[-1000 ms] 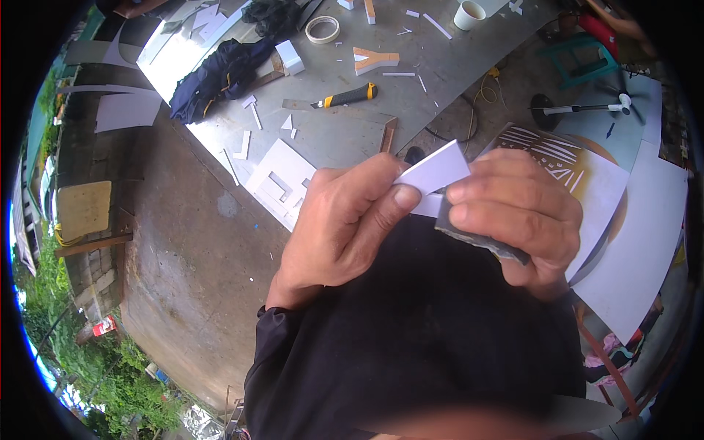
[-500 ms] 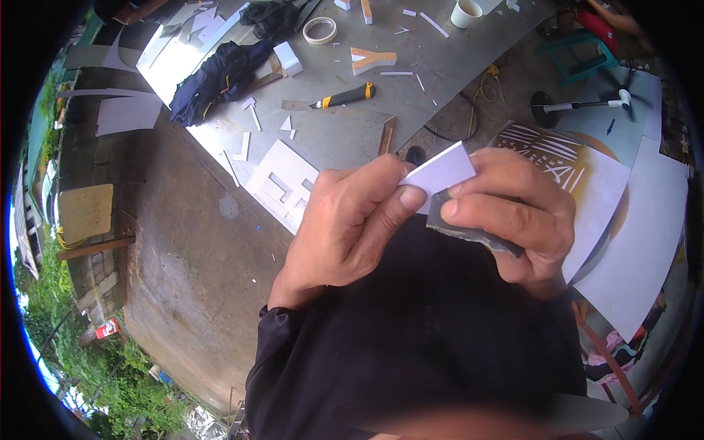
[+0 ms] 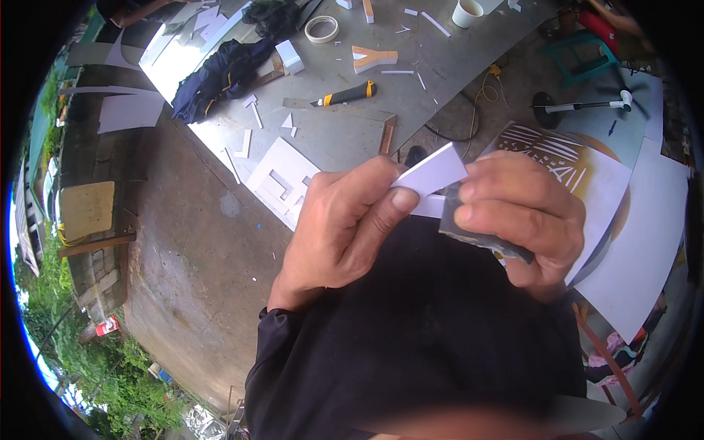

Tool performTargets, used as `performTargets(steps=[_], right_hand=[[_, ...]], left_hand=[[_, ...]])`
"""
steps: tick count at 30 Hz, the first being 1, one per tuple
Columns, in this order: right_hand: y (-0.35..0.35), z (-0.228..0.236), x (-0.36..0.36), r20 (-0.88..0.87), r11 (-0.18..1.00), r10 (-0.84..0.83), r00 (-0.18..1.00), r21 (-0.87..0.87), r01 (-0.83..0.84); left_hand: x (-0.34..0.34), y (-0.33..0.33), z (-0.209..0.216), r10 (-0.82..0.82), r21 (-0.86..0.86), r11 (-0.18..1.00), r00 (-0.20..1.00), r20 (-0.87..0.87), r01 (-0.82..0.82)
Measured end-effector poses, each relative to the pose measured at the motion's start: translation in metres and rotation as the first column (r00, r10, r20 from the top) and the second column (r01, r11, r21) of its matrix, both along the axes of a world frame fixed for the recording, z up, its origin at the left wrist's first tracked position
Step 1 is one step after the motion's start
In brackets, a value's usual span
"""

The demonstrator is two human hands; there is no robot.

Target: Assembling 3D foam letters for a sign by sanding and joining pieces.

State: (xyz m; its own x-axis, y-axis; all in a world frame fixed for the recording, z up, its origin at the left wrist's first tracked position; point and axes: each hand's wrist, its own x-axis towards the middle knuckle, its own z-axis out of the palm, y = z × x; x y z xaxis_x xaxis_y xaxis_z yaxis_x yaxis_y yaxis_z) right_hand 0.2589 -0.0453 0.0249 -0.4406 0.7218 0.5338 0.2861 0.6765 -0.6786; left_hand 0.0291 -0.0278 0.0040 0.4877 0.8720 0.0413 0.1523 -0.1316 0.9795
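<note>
Pinched between the thumb and fingers of my left hand (image 3: 345, 227) is a small piece of thick white board (image 3: 434, 170), tilted in front of my chest. My right hand (image 3: 535, 209) grips a folded dark grey sheet that looks like sandpaper (image 3: 453, 214), its fingers curled over the top. The sandpaper lies close against the right side of the board piece; the fingers hide whether they touch. A second white edge shows below the piece, partly covered by the hands. Beyond my left hand, a white board with cut-out shapes (image 3: 277, 163) rests on the table corner.
On the metal table (image 3: 330, 136) lie a yellow-black utility knife (image 3: 348, 95), a tape roll (image 3: 335, 29), a Y-shaped block (image 3: 378, 57), dark cloth (image 3: 220, 82), a white cup (image 3: 465, 16) and scraps. Right of it stand a fan (image 3: 587, 105), a green stool (image 3: 592, 60) and large white sheets (image 3: 645, 235).
My right hand has shifted slightly right and down with the sandpaper, uncovering more white edge below the board piece. My left hand has tipped the piece a little and moved slightly left.
</note>
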Motion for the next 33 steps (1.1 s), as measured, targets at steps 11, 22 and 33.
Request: performTargets(steps=[11, 22, 33], right_hand=[[0.001, 0.002, -0.006, 0.008, 1.0, -0.026, 1.0, 0.011, 0.026], [-0.006, 0.006, -0.005, 0.011, 0.997, -0.037, 0.999, -0.068, 0.038], [-0.007, -0.001, 0.004, -0.005, 0.997, -0.068, 0.998, 0.025, 0.068]], left_hand=[[0.0, 0.0, -0.005, -0.033, 0.045, 0.998, 0.999, -0.003, 0.033], [0.001, -0.002, 0.0, -0.013, 0.021, 1.0, 1.0, 0.003, 0.013], [-0.001, 0.0, -0.003, -0.006, 0.003, 1.0, 1.0, 0.001, 0.006]])
